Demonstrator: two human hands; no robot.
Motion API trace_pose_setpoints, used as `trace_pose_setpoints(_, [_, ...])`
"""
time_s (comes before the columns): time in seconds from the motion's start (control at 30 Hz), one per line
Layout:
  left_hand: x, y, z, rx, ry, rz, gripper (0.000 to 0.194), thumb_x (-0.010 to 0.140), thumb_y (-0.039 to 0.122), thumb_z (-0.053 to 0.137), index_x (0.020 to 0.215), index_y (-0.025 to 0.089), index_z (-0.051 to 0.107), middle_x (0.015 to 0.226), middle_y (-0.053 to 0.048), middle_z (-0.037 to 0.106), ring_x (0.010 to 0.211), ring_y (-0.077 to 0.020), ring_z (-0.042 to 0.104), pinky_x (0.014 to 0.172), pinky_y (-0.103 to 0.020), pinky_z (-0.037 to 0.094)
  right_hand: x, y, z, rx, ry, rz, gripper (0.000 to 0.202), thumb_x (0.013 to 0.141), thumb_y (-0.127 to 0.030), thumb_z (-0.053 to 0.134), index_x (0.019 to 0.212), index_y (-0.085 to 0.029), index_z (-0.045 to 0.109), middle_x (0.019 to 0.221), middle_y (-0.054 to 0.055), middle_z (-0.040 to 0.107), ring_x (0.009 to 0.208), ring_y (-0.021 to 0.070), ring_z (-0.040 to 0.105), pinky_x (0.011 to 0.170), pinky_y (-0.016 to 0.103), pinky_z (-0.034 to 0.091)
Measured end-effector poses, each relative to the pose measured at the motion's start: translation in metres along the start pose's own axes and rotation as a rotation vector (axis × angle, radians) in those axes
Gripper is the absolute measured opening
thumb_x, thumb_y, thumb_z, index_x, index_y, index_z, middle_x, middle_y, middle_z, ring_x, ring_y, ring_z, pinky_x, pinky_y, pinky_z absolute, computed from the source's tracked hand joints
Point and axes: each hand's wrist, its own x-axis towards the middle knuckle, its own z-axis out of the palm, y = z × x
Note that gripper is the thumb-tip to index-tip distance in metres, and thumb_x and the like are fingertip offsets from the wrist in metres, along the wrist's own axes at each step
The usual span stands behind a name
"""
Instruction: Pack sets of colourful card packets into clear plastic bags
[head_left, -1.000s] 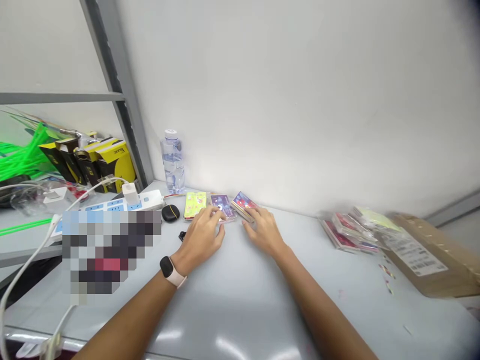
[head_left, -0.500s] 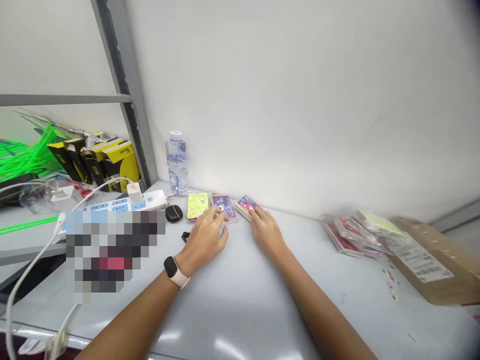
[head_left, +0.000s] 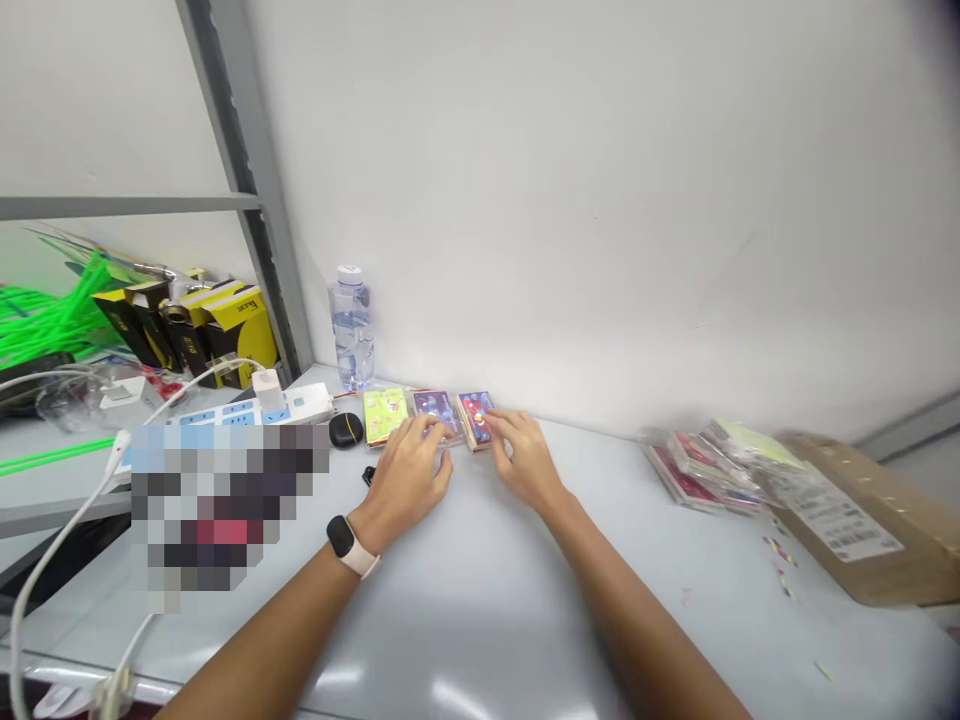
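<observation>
Change noted: the red-and-blue card stack (head_left: pixel 475 417), slanting and set apart to the right half a second ago, is now lying nearly square and sitting just beside the purple pack (head_left: pixel 433 406), at the centre of the frame. Whether the two are touching, I cannot tell. With the yellow-green pack (head_left: pixel 385 414) at their left, they are now forming a fairly even row, so the lining-up seems to be nearing completion.

Grip: your right hand (head_left: pixel 528 460) is resting its fingertips on the stack's right edge; whether it is pinching or only pushing is not showing. Your left hand (head_left: pixel 405 472) is keeping its fingers over the purple pack's near part, thumb standing apart, not clamping.

Containers: the bottle (head_left: pixel 352 340), left of centre, is holding clear liquid, its white cap on. Clear plastic is wrapping the packs (head_left: pixel 694 470) at the right of the frame. Beside them the cardboard box (head_left: pixel 900 510) is hiding any contents. Black-and-yellow boxes (head_left: pixel 251 340) are standing at the left; their insides are not showing.
</observation>
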Motion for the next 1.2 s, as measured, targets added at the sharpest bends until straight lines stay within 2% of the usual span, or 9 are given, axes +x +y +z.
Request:
trace_pose_setpoints(0.03, [0.0, -0.001, 0.001, 0.023, -0.003, 0.003, 0.026, 0.097, 0.016, 0.053, 0.12, 0.019, 0.065, 0.127, -0.014, 0.067, 0.118, -0.0331, 0.065, 0.103, -0.054, 0.056, -0.003, 0.007, -0.002, -0.004, 0.015, -0.021, 0.042, 0.101, -0.016, 0.047, 0.133, -0.022, 0.074, 0.143, 0.012, 0.072, 0.137, 0.0308, 0.061, 0.115, 0.052, 0.05])
trace_pose_setpoints(0.1, [-0.002, -0.003, 0.004, 0.068, -0.02, 0.017, 0.033, 0.097, 0.017, 0.054, 0.128, 0.018, 0.064, 0.137, -0.016, 0.066, 0.127, -0.0356, 0.063, 0.109, -0.056, 0.054, -0.009, 0.018, -0.005, 0.002, -0.062, -0.049, 0.045, 0.099, -0.017, 0.05, 0.139, -0.022, 0.072, 0.153, 0.012, 0.065, 0.15, 0.0335, 0.052, 0.119, 0.058, 0.046])
trace_pose_setpoints(0.23, [-0.007, -0.007, 0.011, 0.158, -0.07, 0.021, 0.042, 0.097, 0.019, 0.056, 0.139, 0.015, 0.063, 0.15, -0.019, 0.062, 0.142, -0.0394, 0.055, 0.12, -0.06, 0.047, -0.022, 0.022, -0.003, -0.007, -0.238, -0.093, 0.053, 0.101, -0.032, 0.058, 0.152, -0.02, 0.062, 0.165, 0.016, 0.052, 0.156, 0.0354, 0.045, 0.122, 0.058, 0.045])
trace_pose_setpoints(0.3, [-0.009, -0.008, 0.013, 0.194, -0.091, 0.017, 0.042, 0.098, 0.02, 0.055, 0.139, 0.015, 0.063, 0.151, -0.019, 0.062, 0.146, -0.0403, 0.053, 0.122, -0.062, 0.045, -0.025, 0.015, 0.002, -0.064, -0.221, -0.101, 0.053, 0.102, -0.036, 0.06, 0.152, -0.018, 0.06, 0.164, 0.019, 0.052, 0.154, 0.0374, 0.046, 0.122, 0.058, 0.045])
trace_pose_setpoints(0.5, [-0.01, -0.009, 0.015, 0.2, -0.107, 0.016, 0.04, 0.099, 0.022, 0.053, 0.136, 0.011, 0.065, 0.144, -0.018, 0.067, 0.146, -0.0417, 0.052, 0.125, -0.062, 0.041, -0.017, -0.01, 0.021, -0.242, -0.129, -0.042, 0.042, 0.104, -0.028, 0.054, 0.141, -0.013, 0.067, 0.151, 0.024, 0.061, 0.135, 0.0416, 0.056, 0.108, 0.06, 0.055])
trace_pose_setpoints(0.73, [-0.01, -0.012, 0.016, 0.178, -0.081, 0.016, 0.038, 0.098, 0.022, 0.055, 0.134, 0.016, 0.065, 0.139, -0.016, 0.069, 0.145, -0.0394, 0.054, 0.124, -0.062, 0.042, -0.003, -0.009, 0.028, -0.229, -0.109, -0.026, 0.042, 0.107, -0.032, 0.052, 0.142, -0.015, 0.067, 0.151, 0.02, 0.062, 0.133, 0.04, 0.057, 0.107, 0.057, 0.055])
trace_pose_setpoints(0.97, [-0.008, -0.011, 0.014, 0.15, -0.068, 0.024, 0.035, 0.099, 0.02, 0.052, 0.131, 0.015, 0.065, 0.135, -0.016, 0.069, 0.144, -0.0386, 0.053, 0.124, -0.062, 0.043, -0.013, -0.001, 0.016, -0.102, -0.086, -0.042, 0.044, 0.109, -0.038, 0.05, 0.148, -0.022, 0.063, 0.158, 0.017, 0.058, 0.143, 0.0364, 0.054, 0.114, 0.057, 0.052])
trace_pose_setpoints(1.07, [-0.008, -0.011, 0.013, 0.144, -0.05, 0.036, 0.034, 0.099, 0.021, 0.052, 0.13, 0.015, 0.066, 0.135, -0.016, 0.069, 0.142, -0.0391, 0.054, 0.122, -0.062, 0.044, -0.025, 0.005, 0.006, -0.083, -0.051, -0.073, 0.044, 0.111, -0.037, 0.045, 0.148, -0.021, 0.062, 0.158, 0.017, 0.058, 0.144, 0.0344, 0.054, 0.115, 0.056, 0.05])
trace_pose_setpoints(1.2, [-0.007, -0.01, 0.013, 0.132, -0.024, 0.054, 0.032, 0.099, 0.02, 0.051, 0.127, 0.014, 0.067, 0.132, -0.016, 0.069, 0.139, -0.0393, 0.056, 0.119, -0.06, 0.047, -0.044, 0.032, -0.019, -0.162, 0.031, 0.014, 0.043, 0.109, -0.037, 0.045, 0.146, -0.02, 0.061, 0.154, 0.02, 0.061, 0.141, 0.0369, 0.058, 0.115, 0.059, 0.049])
